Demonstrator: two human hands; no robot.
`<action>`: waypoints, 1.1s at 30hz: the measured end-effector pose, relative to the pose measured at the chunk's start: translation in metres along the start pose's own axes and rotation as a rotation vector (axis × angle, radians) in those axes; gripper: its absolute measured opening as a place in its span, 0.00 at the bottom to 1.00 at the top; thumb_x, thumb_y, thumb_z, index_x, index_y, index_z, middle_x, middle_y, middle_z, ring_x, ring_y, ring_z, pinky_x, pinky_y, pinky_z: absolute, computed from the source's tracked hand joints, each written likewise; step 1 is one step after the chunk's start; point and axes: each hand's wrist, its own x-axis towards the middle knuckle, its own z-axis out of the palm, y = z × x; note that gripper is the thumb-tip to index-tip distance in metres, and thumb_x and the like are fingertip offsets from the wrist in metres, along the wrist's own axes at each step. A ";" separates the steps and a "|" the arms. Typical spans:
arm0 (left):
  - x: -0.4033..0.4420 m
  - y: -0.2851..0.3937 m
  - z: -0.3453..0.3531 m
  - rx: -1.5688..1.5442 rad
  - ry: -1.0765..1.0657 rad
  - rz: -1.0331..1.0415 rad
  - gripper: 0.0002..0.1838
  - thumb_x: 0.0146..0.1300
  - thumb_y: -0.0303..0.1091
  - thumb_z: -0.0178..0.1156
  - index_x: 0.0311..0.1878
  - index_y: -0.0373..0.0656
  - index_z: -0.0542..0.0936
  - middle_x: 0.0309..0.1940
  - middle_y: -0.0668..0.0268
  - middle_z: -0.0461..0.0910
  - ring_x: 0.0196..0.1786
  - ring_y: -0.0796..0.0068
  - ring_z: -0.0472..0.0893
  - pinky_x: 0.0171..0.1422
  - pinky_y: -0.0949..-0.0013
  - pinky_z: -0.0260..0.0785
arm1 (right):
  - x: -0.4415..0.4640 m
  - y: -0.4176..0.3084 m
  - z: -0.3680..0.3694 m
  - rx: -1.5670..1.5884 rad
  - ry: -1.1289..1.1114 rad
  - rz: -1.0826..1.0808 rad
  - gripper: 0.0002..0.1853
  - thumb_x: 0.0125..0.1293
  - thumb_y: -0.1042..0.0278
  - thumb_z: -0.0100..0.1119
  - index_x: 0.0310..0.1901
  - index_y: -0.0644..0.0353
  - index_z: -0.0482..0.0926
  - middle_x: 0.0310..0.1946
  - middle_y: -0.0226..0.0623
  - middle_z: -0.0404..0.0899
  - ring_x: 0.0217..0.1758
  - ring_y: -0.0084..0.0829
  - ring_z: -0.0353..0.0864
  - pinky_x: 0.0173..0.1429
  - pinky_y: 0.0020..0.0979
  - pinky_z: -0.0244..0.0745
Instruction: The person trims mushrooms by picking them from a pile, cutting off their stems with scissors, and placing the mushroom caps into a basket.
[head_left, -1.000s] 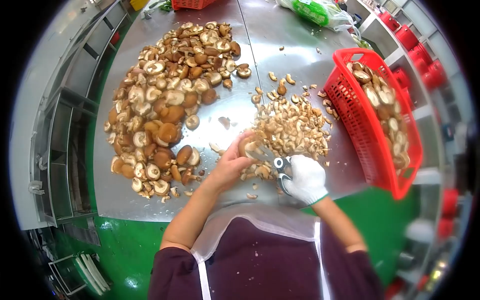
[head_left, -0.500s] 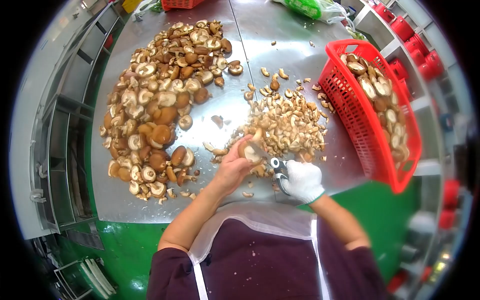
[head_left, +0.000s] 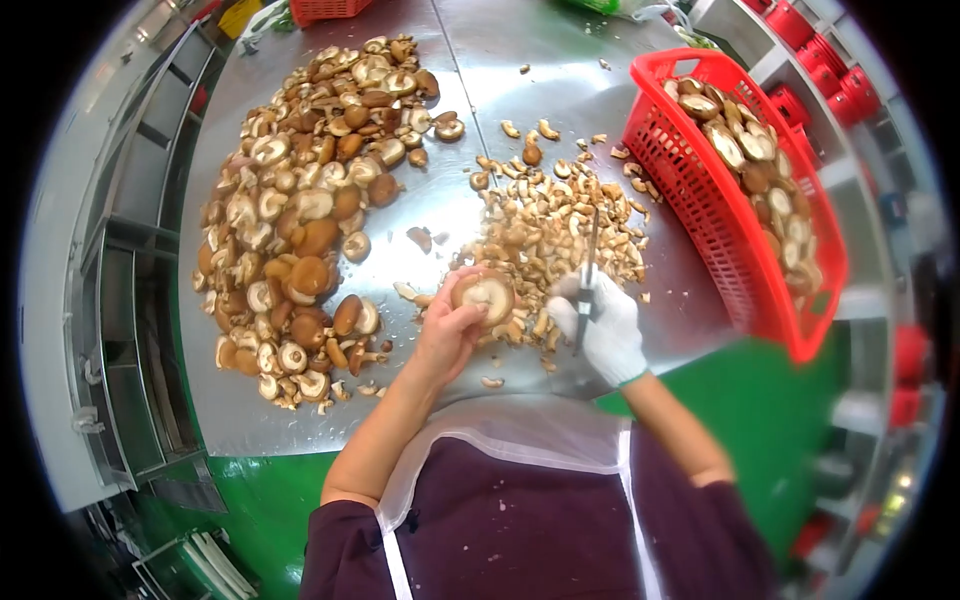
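My left hand [head_left: 447, 325] grips a shiitake mushroom [head_left: 486, 292] by its brown rim, with the pale underside turned up. In my gloved right hand [head_left: 608, 325] is a pair of scissors [head_left: 588, 290], seen edge-on with the blades pointing away from me. The scissors are apart from the mushroom. Beyond both hands lies a spread heap of cut mushroom stems [head_left: 560, 225]. To the left is a large pile of whole shiitake mushrooms [head_left: 300, 215], some cap up and some gills up.
A red plastic basket [head_left: 690, 170] of mushroom caps stands tilted at the right of the steel table [head_left: 400, 285]. Another red basket [head_left: 325, 8] and a green-filled plastic bag [head_left: 610, 6] are at the far edge. Shelves with red containers [head_left: 790, 25] line the right side.
The scissors have come away from the mushroom and turned from lying sideways to pointing forward. The mushroom has turned; its protruding stem no longer shows. The view has shifted slightly.
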 end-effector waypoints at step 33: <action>-0.004 -0.023 0.029 0.364 -0.144 0.086 0.47 0.45 0.19 0.52 0.73 0.43 0.50 0.65 0.62 0.62 0.69 0.67 0.63 0.74 0.66 0.51 | 0.009 0.000 0.033 -0.591 0.094 -0.389 0.13 0.50 0.67 0.69 0.38 0.56 0.79 0.27 0.41 0.81 0.30 0.45 0.82 0.34 0.39 0.76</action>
